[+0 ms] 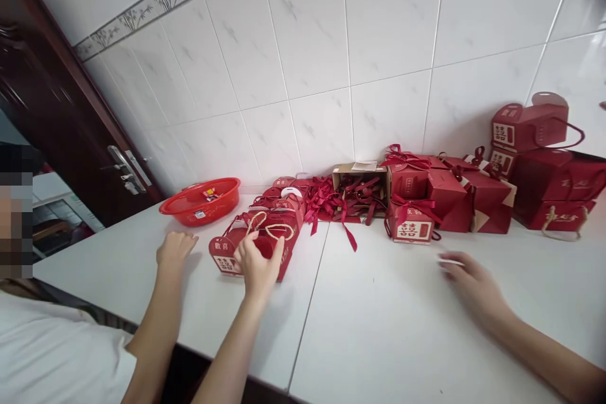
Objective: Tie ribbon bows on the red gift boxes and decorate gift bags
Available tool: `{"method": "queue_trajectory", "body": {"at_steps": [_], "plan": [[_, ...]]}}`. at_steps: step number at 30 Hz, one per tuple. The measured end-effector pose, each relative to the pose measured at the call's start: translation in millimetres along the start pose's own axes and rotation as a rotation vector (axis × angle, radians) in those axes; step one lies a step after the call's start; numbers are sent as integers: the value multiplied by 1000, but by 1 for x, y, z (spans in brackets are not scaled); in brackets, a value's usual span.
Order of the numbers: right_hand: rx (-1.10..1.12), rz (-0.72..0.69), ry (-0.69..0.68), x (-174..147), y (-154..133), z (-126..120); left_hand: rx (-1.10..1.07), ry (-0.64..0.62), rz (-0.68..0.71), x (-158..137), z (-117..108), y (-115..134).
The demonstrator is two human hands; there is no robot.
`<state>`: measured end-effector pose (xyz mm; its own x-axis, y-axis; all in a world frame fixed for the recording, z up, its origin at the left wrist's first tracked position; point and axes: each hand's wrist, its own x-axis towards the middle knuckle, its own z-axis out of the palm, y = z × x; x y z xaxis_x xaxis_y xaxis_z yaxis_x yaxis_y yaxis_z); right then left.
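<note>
My left hand (258,262) reaches over a red gift box (225,255) with a white label, its fingers curled at the box and its thumb raised. Against it stands a red gift bag (286,261), whose twisted gold cord handles (279,231) rise behind my fingertips. My right hand (473,287), slightly blurred, hovers over the white table at the right. A thin white strip (451,261) shows at its closed fingers; what it is I cannot make out. Beyond that hand sits a small red gift box (411,225) with a ribbon.
A co-worker's hand (175,247) rests on the table at the left, before a red plastic basket (201,205). Red ribbons (324,199) and an open carton (338,178) line the tiled wall. Red boxes (490,202) and stacked red bags (552,180) stand farther right.
</note>
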<state>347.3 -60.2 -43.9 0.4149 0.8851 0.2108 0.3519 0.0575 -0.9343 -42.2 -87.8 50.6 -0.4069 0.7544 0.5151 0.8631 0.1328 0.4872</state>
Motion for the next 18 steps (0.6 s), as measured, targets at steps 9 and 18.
{"method": "queue_trajectory", "body": {"at_steps": [9,18], "plan": [[-307,-480,-568,12,-74,149,151,-103,151,-9,-4,-19],[-141,-490,-401,24,-83,128,-70,-448,710,-72,-16,18]]}}
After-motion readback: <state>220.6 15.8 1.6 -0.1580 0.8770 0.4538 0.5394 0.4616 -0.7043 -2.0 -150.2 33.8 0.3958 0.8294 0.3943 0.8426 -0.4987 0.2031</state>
